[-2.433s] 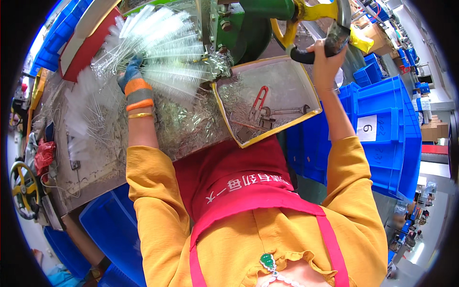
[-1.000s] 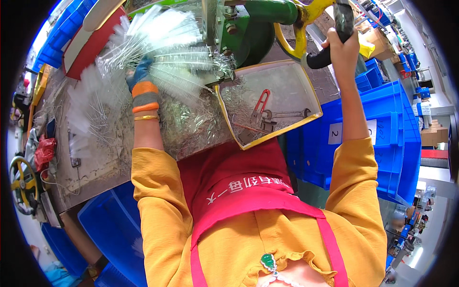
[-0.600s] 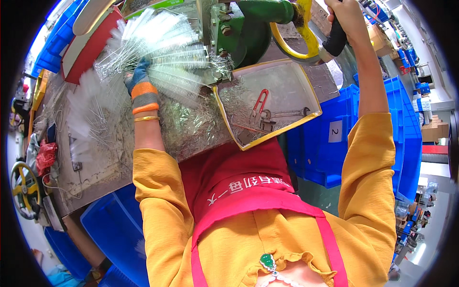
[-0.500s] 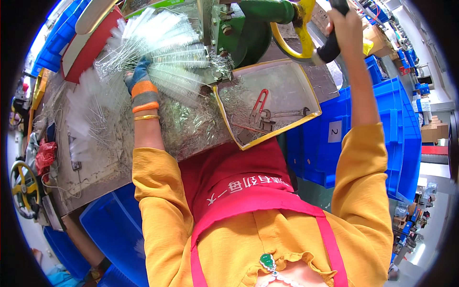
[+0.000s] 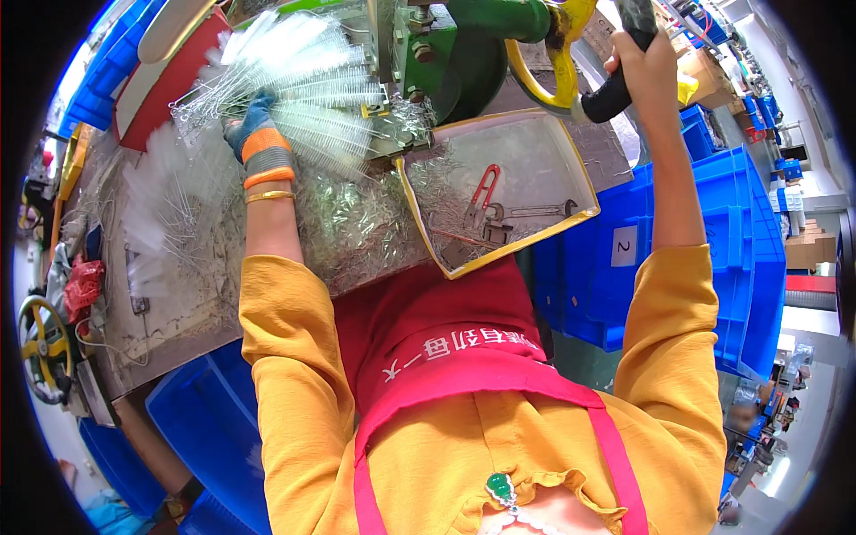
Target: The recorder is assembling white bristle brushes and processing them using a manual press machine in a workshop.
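Note:
Gloved in blue and orange, my left hand (image 5: 254,129) closes round the wire stems of a fanned bunch of white bristle brushes (image 5: 312,116). The brushes' far ends lie beside the metal jaw area of a green press (image 5: 428,58). My right hand (image 5: 648,76) is bare and wraps round the black handle (image 5: 615,94) of the press's yellow wheel (image 5: 562,62). More white brushes (image 5: 160,209) are spread on the bench left of my left hand. Wire clippings and bristle scraps (image 5: 357,218) litter the bench top below the bunch.
A shallow yellow-edged tray (image 5: 584,214) at the bench edge holds red-handled pliers (image 5: 484,192), an adjustable wrench (image 5: 539,211) and scraps. Blue crates (image 5: 660,259) stand to the right, and a blue bin (image 5: 201,410) is below the bench at left. A red-sided box (image 5: 169,89) stands at far left.
My left hand has shifted slightly left with the brush bunch, drawing it a little away from the press. My right hand and the handle have come slightly nearer to me.

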{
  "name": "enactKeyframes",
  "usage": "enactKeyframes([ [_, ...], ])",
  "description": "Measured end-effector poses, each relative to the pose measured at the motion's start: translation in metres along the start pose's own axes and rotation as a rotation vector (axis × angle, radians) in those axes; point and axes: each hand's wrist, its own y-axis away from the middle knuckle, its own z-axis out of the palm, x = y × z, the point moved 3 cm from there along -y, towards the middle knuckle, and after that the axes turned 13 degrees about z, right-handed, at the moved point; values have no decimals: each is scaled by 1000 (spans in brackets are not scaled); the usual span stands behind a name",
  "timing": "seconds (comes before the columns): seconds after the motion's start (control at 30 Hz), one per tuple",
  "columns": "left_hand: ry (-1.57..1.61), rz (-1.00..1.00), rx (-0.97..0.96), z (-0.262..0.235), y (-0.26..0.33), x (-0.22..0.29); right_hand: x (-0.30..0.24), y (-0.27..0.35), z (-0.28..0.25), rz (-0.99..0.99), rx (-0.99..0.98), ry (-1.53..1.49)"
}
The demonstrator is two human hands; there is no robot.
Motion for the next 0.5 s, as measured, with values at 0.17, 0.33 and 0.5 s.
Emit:
enactKeyframes([
  [0.17,113,75,4,22,9,-3,-39,-7,-10,82,79,154],
  [0.33,-25,63,58,9,20,23,-17,3,3,-31,46,119],
  [0.5,-329,-11,-16,14,11,11,42,60,34,-63,282,-491],
])
